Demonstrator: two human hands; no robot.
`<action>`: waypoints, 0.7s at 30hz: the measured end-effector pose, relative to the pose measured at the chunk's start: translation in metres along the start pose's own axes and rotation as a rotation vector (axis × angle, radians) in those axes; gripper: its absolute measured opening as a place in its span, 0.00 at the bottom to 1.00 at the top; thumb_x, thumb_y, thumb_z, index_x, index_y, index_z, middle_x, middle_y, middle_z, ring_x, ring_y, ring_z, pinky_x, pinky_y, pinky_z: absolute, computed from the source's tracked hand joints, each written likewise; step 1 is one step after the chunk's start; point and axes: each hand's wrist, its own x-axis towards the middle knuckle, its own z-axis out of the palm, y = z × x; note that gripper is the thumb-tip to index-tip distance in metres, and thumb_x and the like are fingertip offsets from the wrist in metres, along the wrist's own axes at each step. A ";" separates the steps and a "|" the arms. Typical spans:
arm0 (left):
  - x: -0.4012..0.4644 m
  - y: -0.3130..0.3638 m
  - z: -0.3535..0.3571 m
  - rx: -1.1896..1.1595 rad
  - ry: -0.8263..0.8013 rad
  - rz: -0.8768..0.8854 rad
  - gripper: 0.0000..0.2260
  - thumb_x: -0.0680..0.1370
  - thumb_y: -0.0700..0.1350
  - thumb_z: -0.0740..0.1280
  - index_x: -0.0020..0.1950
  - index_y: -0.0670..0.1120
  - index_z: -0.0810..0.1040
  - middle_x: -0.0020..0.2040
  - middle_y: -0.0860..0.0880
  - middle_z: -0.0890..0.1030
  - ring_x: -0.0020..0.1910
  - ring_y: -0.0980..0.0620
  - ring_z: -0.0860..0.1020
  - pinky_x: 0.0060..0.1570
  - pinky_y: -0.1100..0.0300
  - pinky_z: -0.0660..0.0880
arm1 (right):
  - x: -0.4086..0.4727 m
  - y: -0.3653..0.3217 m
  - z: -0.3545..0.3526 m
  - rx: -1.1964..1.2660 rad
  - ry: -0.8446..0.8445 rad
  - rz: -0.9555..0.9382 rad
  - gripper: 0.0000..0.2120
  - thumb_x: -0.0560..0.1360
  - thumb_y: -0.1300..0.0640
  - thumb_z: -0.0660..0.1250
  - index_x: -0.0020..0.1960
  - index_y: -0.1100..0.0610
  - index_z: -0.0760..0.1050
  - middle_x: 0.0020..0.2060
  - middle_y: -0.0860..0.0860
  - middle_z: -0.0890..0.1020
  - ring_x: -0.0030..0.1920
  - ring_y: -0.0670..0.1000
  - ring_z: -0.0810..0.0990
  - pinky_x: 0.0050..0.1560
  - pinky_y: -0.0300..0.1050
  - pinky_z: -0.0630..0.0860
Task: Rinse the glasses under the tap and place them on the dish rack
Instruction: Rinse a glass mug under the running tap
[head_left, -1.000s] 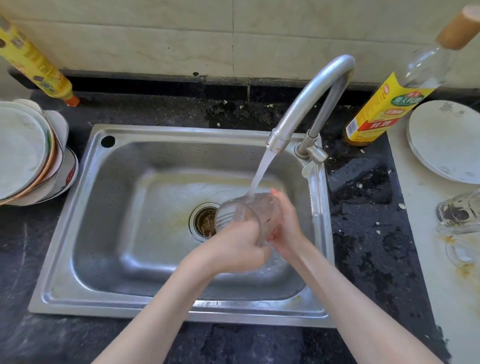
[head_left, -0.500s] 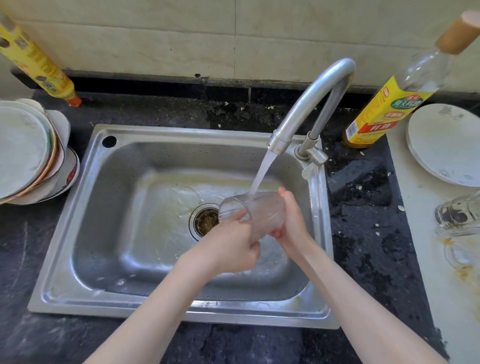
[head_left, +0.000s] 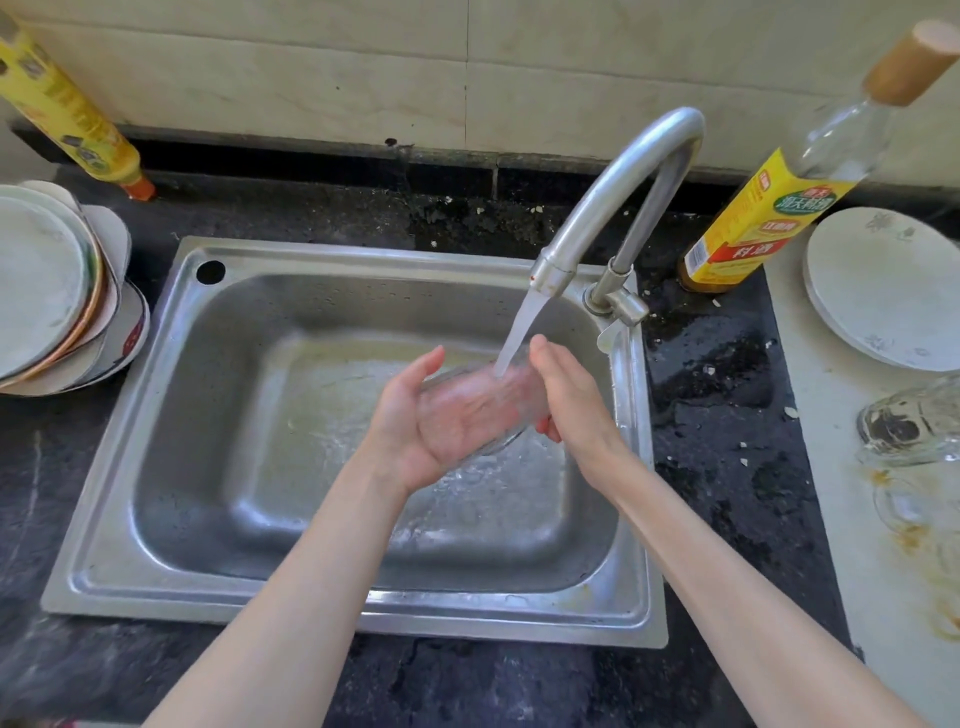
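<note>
A clear glass (head_left: 483, 405) lies on its side over the steel sink (head_left: 208, 467), blurred by water. My left hand (head_left: 400, 415) cradles it from below, palm up, thumb raised beside the rim. My right hand (head_left: 576, 405) holds its right end, fingers curled under and thumb on top. Water runs from the curved tap (head_left: 623, 176) onto the glass between my thumbs. Two more glasses (head_left: 909, 421) lie on the pale board at the right edge. No dish rack is in sight.
A stack of plates (head_left: 47, 291) leans on the dark counter at the left. A white plate (head_left: 883, 286) and a yellow-labelled bottle (head_left: 769, 208) stand to the right of the tap. Another yellow bottle (head_left: 67, 109) leans at the back left.
My left hand has turned palm up under the glass, and the glass has tipped fully onto its side. Both hands have risen slightly toward the spout.
</note>
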 end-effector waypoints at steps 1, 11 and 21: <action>0.001 0.000 0.000 0.024 -0.006 0.009 0.27 0.78 0.53 0.55 0.65 0.31 0.71 0.61 0.36 0.77 0.59 0.42 0.78 0.62 0.50 0.72 | -0.002 -0.001 -0.003 -0.008 -0.017 -0.030 0.12 0.80 0.45 0.54 0.53 0.48 0.73 0.37 0.41 0.75 0.32 0.40 0.71 0.30 0.34 0.65; -0.004 -0.005 -0.006 0.239 0.047 0.046 0.17 0.74 0.49 0.62 0.47 0.38 0.84 0.50 0.40 0.83 0.45 0.45 0.83 0.45 0.54 0.81 | 0.004 0.005 -0.009 0.010 0.100 -0.012 0.09 0.77 0.46 0.61 0.45 0.50 0.75 0.43 0.44 0.79 0.48 0.45 0.77 0.51 0.41 0.73; 0.013 -0.001 -0.016 0.181 0.489 0.217 0.12 0.76 0.45 0.67 0.32 0.48 0.74 0.18 0.52 0.68 0.15 0.59 0.65 0.19 0.70 0.66 | -0.024 0.009 0.007 0.081 -0.205 -0.081 0.13 0.82 0.54 0.51 0.65 0.47 0.63 0.55 0.38 0.73 0.50 0.27 0.73 0.50 0.26 0.72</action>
